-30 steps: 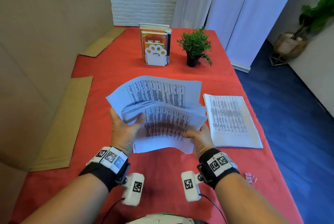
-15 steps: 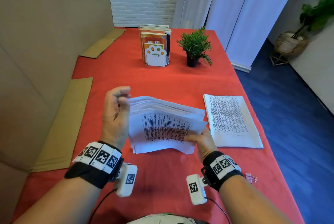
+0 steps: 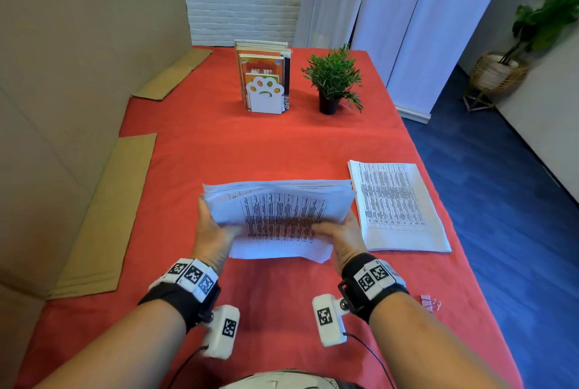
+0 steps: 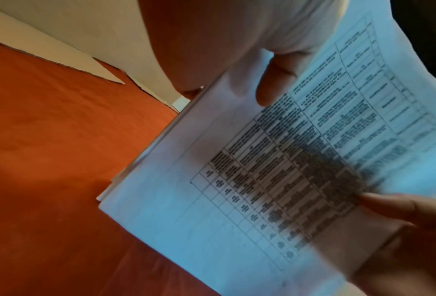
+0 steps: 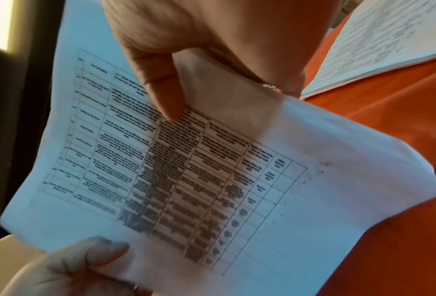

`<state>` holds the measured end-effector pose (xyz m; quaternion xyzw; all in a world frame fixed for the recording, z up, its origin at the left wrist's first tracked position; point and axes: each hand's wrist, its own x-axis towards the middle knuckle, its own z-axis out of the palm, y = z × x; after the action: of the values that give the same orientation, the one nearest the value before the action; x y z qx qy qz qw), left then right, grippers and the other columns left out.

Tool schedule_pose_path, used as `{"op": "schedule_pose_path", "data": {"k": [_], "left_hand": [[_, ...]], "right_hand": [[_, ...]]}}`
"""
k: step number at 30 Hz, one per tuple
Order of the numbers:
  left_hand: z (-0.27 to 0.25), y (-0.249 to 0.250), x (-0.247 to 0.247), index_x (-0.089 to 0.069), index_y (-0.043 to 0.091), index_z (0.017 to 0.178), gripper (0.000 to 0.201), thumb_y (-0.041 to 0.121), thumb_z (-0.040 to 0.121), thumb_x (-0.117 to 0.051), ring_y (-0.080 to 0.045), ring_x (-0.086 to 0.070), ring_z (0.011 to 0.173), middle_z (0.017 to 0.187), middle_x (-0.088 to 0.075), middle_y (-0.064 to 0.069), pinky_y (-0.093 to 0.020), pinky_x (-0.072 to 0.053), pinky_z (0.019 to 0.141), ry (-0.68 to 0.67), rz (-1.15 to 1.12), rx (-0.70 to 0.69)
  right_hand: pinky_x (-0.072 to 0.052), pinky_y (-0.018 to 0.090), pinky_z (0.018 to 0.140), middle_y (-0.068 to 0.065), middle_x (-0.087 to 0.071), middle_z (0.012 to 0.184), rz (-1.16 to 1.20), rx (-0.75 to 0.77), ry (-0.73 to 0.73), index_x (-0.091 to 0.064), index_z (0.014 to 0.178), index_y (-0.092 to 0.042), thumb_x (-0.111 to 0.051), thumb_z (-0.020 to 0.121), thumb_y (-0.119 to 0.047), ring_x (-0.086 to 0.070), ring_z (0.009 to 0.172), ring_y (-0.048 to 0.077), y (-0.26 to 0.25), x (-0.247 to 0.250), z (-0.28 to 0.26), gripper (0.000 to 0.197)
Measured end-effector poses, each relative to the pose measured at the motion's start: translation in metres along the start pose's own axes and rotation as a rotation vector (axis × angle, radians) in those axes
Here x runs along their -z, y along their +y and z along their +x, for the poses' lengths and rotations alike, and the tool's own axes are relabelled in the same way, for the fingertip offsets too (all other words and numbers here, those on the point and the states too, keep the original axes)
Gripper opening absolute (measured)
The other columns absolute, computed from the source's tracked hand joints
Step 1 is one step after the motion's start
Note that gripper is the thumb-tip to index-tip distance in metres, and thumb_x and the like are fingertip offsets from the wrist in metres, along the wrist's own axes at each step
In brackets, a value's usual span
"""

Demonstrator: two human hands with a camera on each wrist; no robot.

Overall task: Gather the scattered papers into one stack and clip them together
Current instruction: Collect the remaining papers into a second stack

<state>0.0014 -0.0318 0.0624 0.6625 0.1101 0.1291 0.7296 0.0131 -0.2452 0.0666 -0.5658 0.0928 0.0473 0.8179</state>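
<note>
A bundle of white printed papers (image 3: 279, 216) with tables is lifted above the red table, its sheets roughly lined up. My left hand (image 3: 213, 228) grips its left edge, thumb on top. My right hand (image 3: 340, 232) grips its right edge, thumb on the print. In the left wrist view the papers (image 4: 275, 170) fill the right half, my left thumb on top. In the right wrist view my right thumb lies on the sheet (image 5: 186, 170). A second paper stack (image 3: 396, 203) lies flat on the right. A pink binder clip (image 3: 430, 301) lies near my right wrist.
The red tablecloth (image 3: 219, 150) covers the table. A paw-shaped bookend with books (image 3: 264, 78) and a small potted plant (image 3: 333, 78) stand at the back. Cardboard sheets (image 3: 103, 219) lie along the left edge by a cardboard wall. Blue floor drops off on the right.
My left hand let go of the fanned sheets, rose, and came back to grip the left edge. The spread papers have closed into one squared bundle held by both hands.
</note>
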Motion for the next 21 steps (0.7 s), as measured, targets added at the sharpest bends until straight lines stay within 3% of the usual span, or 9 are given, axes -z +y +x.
{"op": "schedule_pose_path", "data": {"k": [2,4,6,8,11,14,17,19,21], "left_hand": [[-0.003,0.001,-0.005,-0.049,0.012,0.124,0.063,-0.004,0.064,-0.061,0.002,-0.064,0.077,0.095,-0.067,0.005,-0.019,-0.051,0.074,-0.002,-0.007,0.004],[-0.004,0.002,-0.009,-0.054,0.035,0.112,0.048,0.002,0.077,-0.06,-0.001,-0.063,0.086,0.096,-0.067,0.013,-0.027,-0.048,0.085,0.026,0.04,-0.018],[-0.004,0.005,-0.011,-0.055,0.044,0.103,0.044,0.011,0.075,-0.063,-0.008,-0.064,0.091,0.096,-0.069,0.014,-0.033,-0.048,0.091,0.034,0.042,-0.024],[-0.003,0.005,-0.01,-0.056,0.042,0.105,0.049,0.013,0.068,-0.07,-0.016,-0.066,0.095,0.101,-0.071,0.007,-0.038,-0.05,0.092,0.026,-0.018,0.005],[0.0,0.006,-0.005,-0.054,0.031,0.108,0.062,0.007,0.055,-0.076,-0.018,-0.066,0.092,0.102,-0.07,-0.002,-0.035,-0.053,0.087,0.007,-0.029,-0.018],[0.002,0.008,-0.004,-0.051,0.028,0.101,0.061,-0.007,0.053,-0.064,-0.005,-0.064,0.081,0.094,-0.066,0.002,-0.023,-0.052,0.077,0.002,-0.023,-0.041],[0.006,0.009,-0.003,-0.051,0.027,0.097,0.06,-0.009,0.049,-0.052,0.004,-0.059,0.067,0.086,-0.06,0.003,-0.015,-0.048,0.061,0.003,-0.022,-0.029],[0.008,0.007,0.0,-0.053,0.027,0.1,0.065,-0.009,0.046,-0.05,0.0,-0.059,0.069,0.088,-0.062,0.003,-0.02,-0.048,0.064,0.003,-0.008,-0.016],[0.012,0.001,0.002,-0.054,0.019,0.108,0.069,-0.009,0.045,-0.052,-0.006,-0.059,0.078,0.094,-0.064,0.001,-0.024,-0.05,0.07,-0.005,0.021,-0.006]], "right_hand": [[-0.052,0.036,0.072,0.001,-0.067,0.076,-0.043,0.061,0.045,-0.063,0.089,-0.021,-0.057,0.056,0.007,-0.063,0.074,0.019,0.0,-0.004,-0.003,0.045],[-0.048,0.036,0.077,-0.002,-0.063,0.081,-0.174,0.153,0.094,-0.059,0.092,-0.027,-0.056,0.062,0.0,-0.059,0.077,0.012,-0.003,-0.009,-0.006,0.041],[-0.046,0.029,0.085,-0.011,-0.059,0.092,-0.31,0.276,0.114,-0.05,0.101,-0.037,-0.056,0.067,0.0,-0.057,0.081,-0.004,-0.008,-0.014,-0.007,0.051],[-0.036,0.016,0.101,-0.012,-0.051,0.116,-0.413,0.503,0.107,-0.04,0.12,-0.042,-0.054,0.069,0.012,-0.05,0.105,-0.012,-0.016,-0.018,-0.009,0.076],[-0.025,0.009,0.106,0.011,-0.04,0.128,-0.711,0.88,0.061,-0.037,0.137,-0.015,-0.05,0.061,0.021,-0.038,0.123,0.003,-0.023,-0.015,-0.003,0.084],[-0.025,0.007,0.104,0.013,-0.037,0.131,-0.797,0.967,-0.013,-0.056,0.124,-0.004,-0.047,0.058,0.026,-0.039,0.118,-0.009,-0.035,-0.015,-0.002,0.073],[-0.023,0.017,0.111,0.011,-0.038,0.135,-0.738,0.913,-0.001,-0.049,0.129,-0.01,-0.051,0.056,0.025,-0.036,0.13,0.002,-0.038,-0.016,-0.006,0.081],[-0.029,0.017,0.109,0.0,-0.043,0.132,-0.537,0.699,0.003,-0.037,0.132,-0.021,-0.049,0.057,0.023,-0.041,0.127,0.001,-0.033,-0.014,-0.007,0.088],[-0.045,0.02,0.096,-0.005,-0.054,0.117,-0.252,0.398,0.005,-0.037,0.127,-0.027,-0.048,0.058,0.019,-0.055,0.106,0.001,-0.025,-0.014,-0.006,0.084]]}}
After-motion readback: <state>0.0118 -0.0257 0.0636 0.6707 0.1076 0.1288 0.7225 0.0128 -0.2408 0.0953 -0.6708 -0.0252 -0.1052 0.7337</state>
